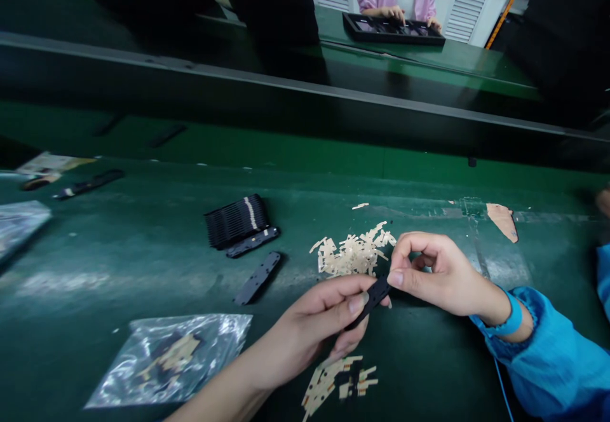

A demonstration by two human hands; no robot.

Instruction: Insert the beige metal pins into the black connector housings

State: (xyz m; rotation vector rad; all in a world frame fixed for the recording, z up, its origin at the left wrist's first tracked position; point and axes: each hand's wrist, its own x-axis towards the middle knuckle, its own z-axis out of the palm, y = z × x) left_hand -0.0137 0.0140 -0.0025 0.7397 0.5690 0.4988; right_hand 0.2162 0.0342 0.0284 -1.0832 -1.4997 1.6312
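Observation:
A narrow black plastic strip (376,295) with small holes is held at a slant between the thumb and fingers of my left hand (328,314). At its upper end, the thumb and index finger of my right hand (429,272) are pinched together. Whether they grip the strip itself or a small piece on it is hidden. Just behind both hands lies a loose pile of small cream-coloured pieces (355,250). Nearer to me, below my left hand, is a cream sheet with cut-outs (328,384), with a few slips beside it.
Left of my hands, a black strip (257,278) lies near a row of stacked black strips (238,222). A clear plastic bag (171,358) with cream pieces is at front left. A brown scrap (502,222) lies right. Across a raised ledge (305,88), a person handles a black tray (395,31).

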